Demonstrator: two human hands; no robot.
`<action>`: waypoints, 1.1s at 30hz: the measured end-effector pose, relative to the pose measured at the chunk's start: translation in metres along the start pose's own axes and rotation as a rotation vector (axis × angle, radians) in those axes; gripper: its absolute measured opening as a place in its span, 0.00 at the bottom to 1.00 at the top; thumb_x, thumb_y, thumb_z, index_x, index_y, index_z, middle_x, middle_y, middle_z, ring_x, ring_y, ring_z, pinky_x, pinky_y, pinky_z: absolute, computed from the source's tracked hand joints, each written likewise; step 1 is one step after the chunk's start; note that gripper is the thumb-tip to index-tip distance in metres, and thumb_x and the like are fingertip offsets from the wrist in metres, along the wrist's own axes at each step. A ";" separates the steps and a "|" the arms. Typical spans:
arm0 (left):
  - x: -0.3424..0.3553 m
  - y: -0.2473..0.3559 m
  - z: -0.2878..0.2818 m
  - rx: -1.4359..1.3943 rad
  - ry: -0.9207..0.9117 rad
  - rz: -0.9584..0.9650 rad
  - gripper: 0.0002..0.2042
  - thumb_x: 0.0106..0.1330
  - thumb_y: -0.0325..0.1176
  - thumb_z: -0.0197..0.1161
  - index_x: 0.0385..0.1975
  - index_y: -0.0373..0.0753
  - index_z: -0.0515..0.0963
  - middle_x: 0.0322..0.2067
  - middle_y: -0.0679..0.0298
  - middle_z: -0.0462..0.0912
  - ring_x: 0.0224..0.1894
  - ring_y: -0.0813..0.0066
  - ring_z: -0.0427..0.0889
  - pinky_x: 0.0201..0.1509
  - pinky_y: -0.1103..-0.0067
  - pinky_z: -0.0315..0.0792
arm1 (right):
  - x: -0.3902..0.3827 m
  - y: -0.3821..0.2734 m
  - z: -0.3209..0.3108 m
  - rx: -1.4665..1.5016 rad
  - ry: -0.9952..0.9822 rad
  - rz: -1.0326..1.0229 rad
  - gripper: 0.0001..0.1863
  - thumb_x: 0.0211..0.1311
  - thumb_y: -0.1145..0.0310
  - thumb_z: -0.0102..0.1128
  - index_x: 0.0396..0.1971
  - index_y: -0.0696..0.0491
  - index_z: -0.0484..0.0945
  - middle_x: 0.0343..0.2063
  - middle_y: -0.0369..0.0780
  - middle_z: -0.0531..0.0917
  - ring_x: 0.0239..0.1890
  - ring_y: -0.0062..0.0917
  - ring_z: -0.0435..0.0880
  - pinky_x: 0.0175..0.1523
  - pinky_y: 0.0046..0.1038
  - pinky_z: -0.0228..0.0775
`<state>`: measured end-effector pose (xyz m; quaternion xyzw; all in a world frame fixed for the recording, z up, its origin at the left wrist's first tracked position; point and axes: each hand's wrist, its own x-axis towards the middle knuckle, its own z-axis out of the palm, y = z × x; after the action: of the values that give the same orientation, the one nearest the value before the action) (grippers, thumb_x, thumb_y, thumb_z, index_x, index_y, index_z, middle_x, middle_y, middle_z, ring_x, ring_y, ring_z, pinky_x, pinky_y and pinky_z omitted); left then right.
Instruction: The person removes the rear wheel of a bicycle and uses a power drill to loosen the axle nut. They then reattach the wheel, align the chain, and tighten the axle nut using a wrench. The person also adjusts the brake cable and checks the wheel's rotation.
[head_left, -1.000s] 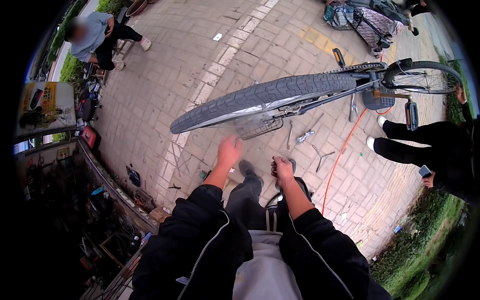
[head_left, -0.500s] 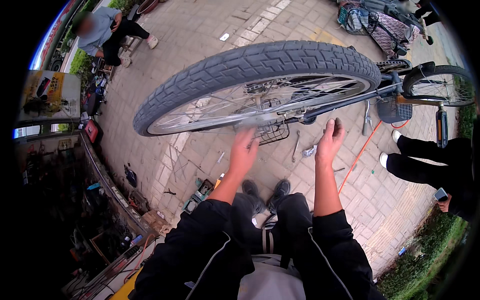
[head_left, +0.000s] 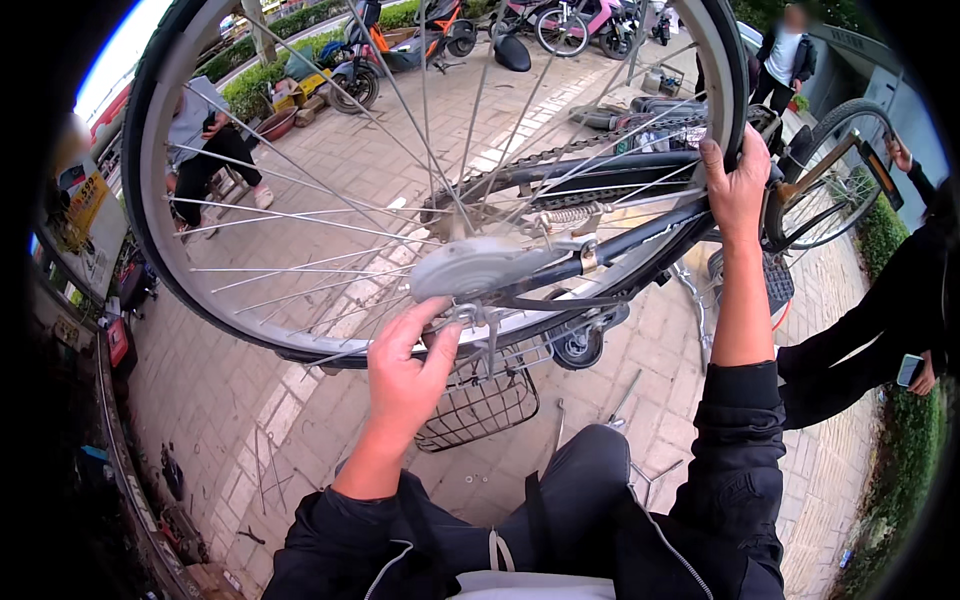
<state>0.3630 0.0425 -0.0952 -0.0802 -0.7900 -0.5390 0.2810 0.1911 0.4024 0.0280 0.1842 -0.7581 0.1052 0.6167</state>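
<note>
An upside-down bicycle stands before me, its rear wheel (head_left: 178,270) filling much of the view. My right hand (head_left: 738,190) wraps round the tyre and rim at the wheel's right side, thumb on the inner side. At the hub, my left hand (head_left: 405,365) has thumb and fingers drawn together beside the axle end, below a grey round brake drum (head_left: 470,268); what lies between the fingertips is too small to tell. A dark frame tube (head_left: 640,238), a spring (head_left: 570,217) and the chain (head_left: 560,155) run from the hub toward the right.
A wire basket (head_left: 480,410) sits below the hub. Wrenches (head_left: 625,398) lie on the paving by my knees. At right stands a person in black with a phone (head_left: 909,370). Someone sits at left behind the spokes (head_left: 215,165). Parked scooters (head_left: 400,45) line the back.
My right hand has gone from free air onto the wheel. The left has come to the axle end. My view is lower and closer, with the wheel now seen from its side.
</note>
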 end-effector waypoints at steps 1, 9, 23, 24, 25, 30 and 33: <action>-0.002 0.002 -0.009 0.013 -0.007 -0.027 0.15 0.56 0.28 0.65 0.44 0.32 0.78 0.35 0.59 0.82 0.37 0.75 0.78 0.42 0.79 0.71 | -0.007 -0.004 0.007 -0.086 0.057 -0.039 0.32 0.54 0.42 0.59 0.43 0.57 0.74 0.42 0.44 0.77 0.48 0.41 0.73 0.54 0.38 0.61; -0.014 0.017 -0.013 -0.001 -0.041 -0.067 0.18 0.55 0.28 0.66 0.47 0.31 0.76 0.35 0.62 0.80 0.31 0.81 0.74 0.36 0.82 0.70 | -0.001 -0.006 -0.028 0.058 -0.346 0.292 0.30 0.59 0.37 0.47 0.38 0.52 0.76 0.28 0.47 0.81 0.34 0.47 0.79 0.38 0.39 0.69; -0.007 0.016 -0.003 -0.171 -0.144 -0.132 0.21 0.58 0.31 0.65 0.50 0.27 0.72 0.32 0.62 0.79 0.32 0.83 0.75 0.41 0.82 0.70 | 0.001 0.018 -0.036 0.191 -0.237 0.356 0.30 0.55 0.39 0.54 0.43 0.51 0.76 0.31 0.44 0.82 0.37 0.39 0.80 0.42 0.34 0.69; -0.007 0.021 0.001 -0.156 -0.141 -0.115 0.21 0.59 0.31 0.65 0.50 0.27 0.72 0.32 0.62 0.79 0.32 0.82 0.75 0.41 0.82 0.70 | -0.001 0.024 -0.031 0.206 -0.258 0.307 0.30 0.55 0.40 0.56 0.43 0.52 0.76 0.32 0.44 0.82 0.38 0.39 0.79 0.45 0.34 0.68; -0.006 0.021 0.005 -0.180 -0.131 -0.126 0.21 0.58 0.31 0.65 0.49 0.28 0.73 0.32 0.62 0.79 0.32 0.82 0.75 0.41 0.82 0.71 | -0.002 0.034 -0.028 0.183 -0.279 0.248 0.30 0.54 0.41 0.57 0.44 0.53 0.77 0.33 0.44 0.82 0.40 0.38 0.79 0.47 0.33 0.67; -0.005 0.012 -0.016 -0.055 -0.030 -0.077 0.20 0.54 0.31 0.67 0.46 0.30 0.75 0.33 0.59 0.78 0.36 0.74 0.77 0.42 0.78 0.71 | -0.008 0.024 0.001 0.687 -0.117 0.458 0.31 0.63 0.41 0.49 0.47 0.56 0.76 0.29 0.32 0.75 0.33 0.17 0.70 0.42 0.21 0.62; -0.015 0.015 -0.041 0.248 0.106 0.196 0.19 0.56 0.31 0.64 0.47 0.30 0.73 0.41 0.57 0.76 0.46 0.71 0.73 0.51 0.75 0.66 | 0.000 0.031 -0.012 0.597 0.131 0.447 0.32 0.69 0.43 0.36 0.40 0.58 0.79 0.26 0.32 0.73 0.32 0.15 0.68 0.41 0.18 0.61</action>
<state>0.3966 0.0141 -0.0802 -0.0929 -0.8231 -0.4107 0.3812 0.1892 0.4353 0.0323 0.1787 -0.6744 0.4649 0.5451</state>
